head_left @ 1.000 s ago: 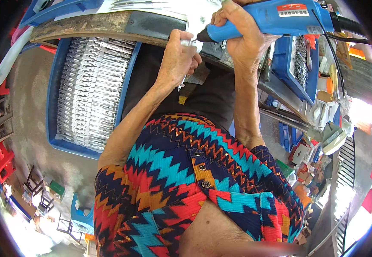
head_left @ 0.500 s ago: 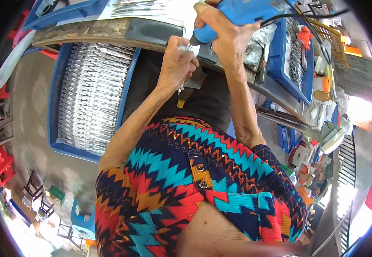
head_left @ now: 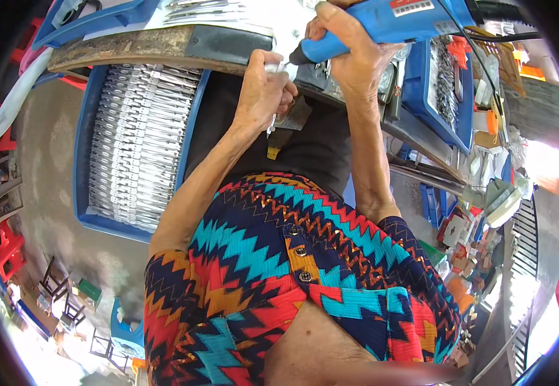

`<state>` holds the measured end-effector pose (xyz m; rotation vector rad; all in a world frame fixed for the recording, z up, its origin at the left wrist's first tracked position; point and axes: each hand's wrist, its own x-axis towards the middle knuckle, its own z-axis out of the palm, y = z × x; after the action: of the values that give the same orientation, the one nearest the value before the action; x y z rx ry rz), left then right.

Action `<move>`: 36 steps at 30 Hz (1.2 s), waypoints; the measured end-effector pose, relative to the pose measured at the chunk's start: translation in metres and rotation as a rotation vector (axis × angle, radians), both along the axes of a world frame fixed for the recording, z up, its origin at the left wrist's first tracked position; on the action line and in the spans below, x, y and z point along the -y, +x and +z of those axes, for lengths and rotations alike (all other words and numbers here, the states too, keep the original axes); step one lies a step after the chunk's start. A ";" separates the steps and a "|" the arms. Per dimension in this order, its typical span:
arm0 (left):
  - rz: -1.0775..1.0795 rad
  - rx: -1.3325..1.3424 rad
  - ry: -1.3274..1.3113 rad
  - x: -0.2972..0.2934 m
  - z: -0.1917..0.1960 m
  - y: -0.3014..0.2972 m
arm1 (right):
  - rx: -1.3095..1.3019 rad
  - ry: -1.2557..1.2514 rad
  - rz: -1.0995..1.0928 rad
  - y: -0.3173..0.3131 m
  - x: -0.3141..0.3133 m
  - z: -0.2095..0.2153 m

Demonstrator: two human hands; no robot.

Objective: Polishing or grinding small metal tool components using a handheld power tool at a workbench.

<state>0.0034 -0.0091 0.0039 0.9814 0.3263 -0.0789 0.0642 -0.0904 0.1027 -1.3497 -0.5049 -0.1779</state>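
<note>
Up at the edge of the worn wooden tabletop, my right hand has its fingers clenched around a blue plastic power tool with a black cord. Its dark tip points at a small shiny metal piece. My left hand pinches that piece tight, right by the tip. Below the tabletop on my left sits a big blue plastic tray full of flat silver metal parts. On my right, 1 more blue tray of small metal bits stands near the tool.
</note>
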 end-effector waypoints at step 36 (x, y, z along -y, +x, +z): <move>-0.017 0.035 0.040 0.000 0.002 0.000 | -0.010 -0.246 -0.033 0.009 0.006 0.000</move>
<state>0.0029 -0.0094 0.0063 1.0245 0.2882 -0.0701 0.0727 -0.0962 0.1026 -1.5993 -0.5079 -0.1388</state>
